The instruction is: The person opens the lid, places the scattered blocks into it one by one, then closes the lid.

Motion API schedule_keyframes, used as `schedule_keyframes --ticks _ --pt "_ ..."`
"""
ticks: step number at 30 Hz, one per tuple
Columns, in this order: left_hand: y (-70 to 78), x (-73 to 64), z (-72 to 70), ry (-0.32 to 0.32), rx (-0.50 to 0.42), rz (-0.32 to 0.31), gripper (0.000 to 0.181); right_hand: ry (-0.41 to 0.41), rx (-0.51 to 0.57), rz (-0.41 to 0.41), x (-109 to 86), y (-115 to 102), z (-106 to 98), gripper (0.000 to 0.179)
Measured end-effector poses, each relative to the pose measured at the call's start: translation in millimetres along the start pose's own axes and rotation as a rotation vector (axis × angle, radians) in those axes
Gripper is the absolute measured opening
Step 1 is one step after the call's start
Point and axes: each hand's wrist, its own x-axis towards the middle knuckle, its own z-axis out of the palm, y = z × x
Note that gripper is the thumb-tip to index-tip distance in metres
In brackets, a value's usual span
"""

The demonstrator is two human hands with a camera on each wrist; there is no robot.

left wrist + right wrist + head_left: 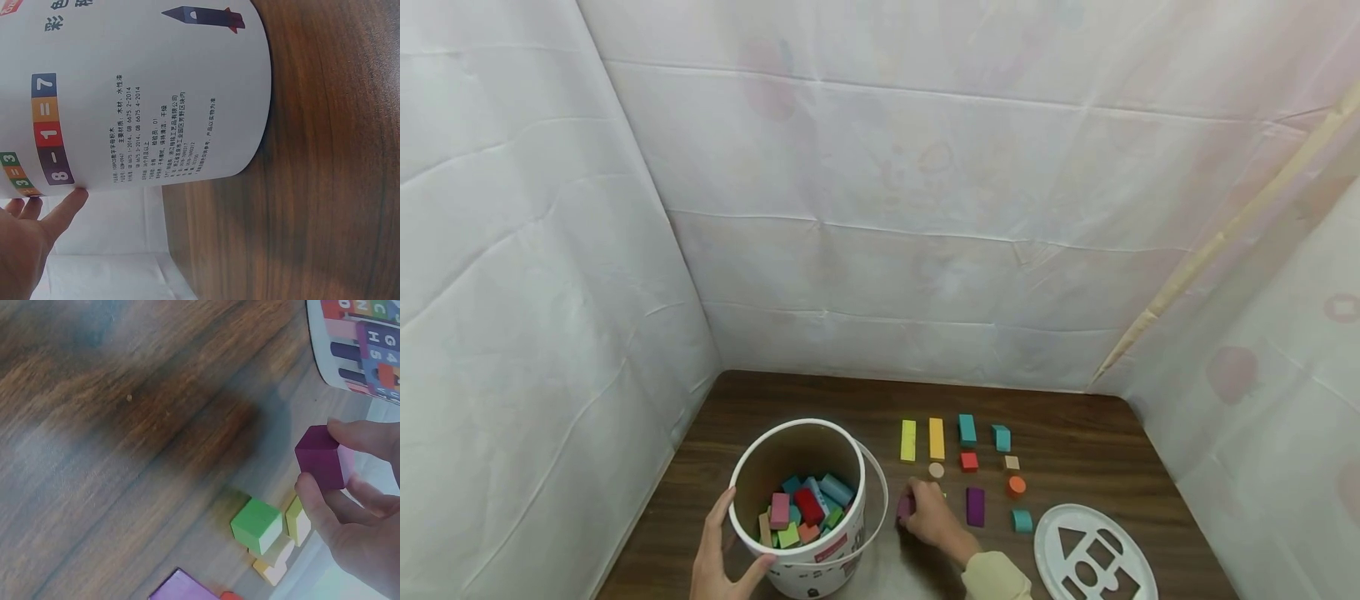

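Right of the bucket (797,577), over the counter (820,396), the right hand (932,515) pinches a purple block (320,459), likely light, stiff and smooth, best held by opposite flat faces; the left hand (713,557) rests spread against the bucket.

So the bucket (797,573) sits on the left part of the table (842,400) with a heap of blocks (808,504) in it, the left hand (718,554) against its left side, and a cloth (887,283) hanging behind the table. The right hand (934,517) is just right of the bucket with a cube (322,456) in its fingers, a slab (975,507) on the table to its right and a disc (936,471) just behind it. Further back there's a row of four loose blocks (967,429), while the lid (1047,542) lies front right, an arch (1022,521) just left of it.
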Motion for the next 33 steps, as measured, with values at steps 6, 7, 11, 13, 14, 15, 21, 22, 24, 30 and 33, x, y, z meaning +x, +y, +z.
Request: schedule_keyframes --ticks 6,7,11,13,14,15,21,22,24,30,33 --pt "2.0 -0.3 -0.7 -0.001 -0.002 0.000 0.099 -0.006 -0.021 -0.019 0.0 -1 -9 0.039" --pt "2.3 -0.3 -0.9 0.000 -0.002 0.001 0.099 -0.003 -0.030 -0.023 -0.1 -2 -10 0.039" --pt "2.4 -0.5 -0.9 0.003 -0.005 0.004 0.098 -0.002 -0.038 -0.019 -0.6 -6 -16 0.039" --pt "2.2 -0.5 -0.8 0.005 -0.008 0.006 0.098 -0.003 -0.035 -0.016 -0.9 -8 -18 0.039" --pt "2.1 -0.5 -0.8 0.005 -0.011 0.006 0.098 -0.003 -0.034 -0.015 -1.1 -9 -20 0.038" --pt "1.9 -0.5 -0.6 0.006 -0.012 0.006 0.098 -0.003 -0.034 -0.013 -1.3 -9 -21 0.038" --pt "1.5 -0.3 0.1 -0.001 -0.018 0.006 0.098 0.007 -0.042 -0.024 -2.4 -12 -27 0.035" --pt "1.7 -0.4 0.0 -0.002 -0.018 0.006 0.098 0.008 -0.041 -0.028 -2.6 -13 -28 0.035" --pt "2.3 -0.6 -0.1 -0.003 -0.017 0.004 0.098 0.012 -0.043 -0.037 -3.2 -15 -29 0.035" --pt "2.3 -0.4 -0.2 -0.002 -0.016 0.002 0.098 0.028 -0.044 -0.046 -3.7 -22 -32 0.035" --pt "2.1 -0.2 0.0 -0.005 -0.016 0.002 0.098 0.033 -0.047 -0.033 -3.5 -27 -36 0.036"
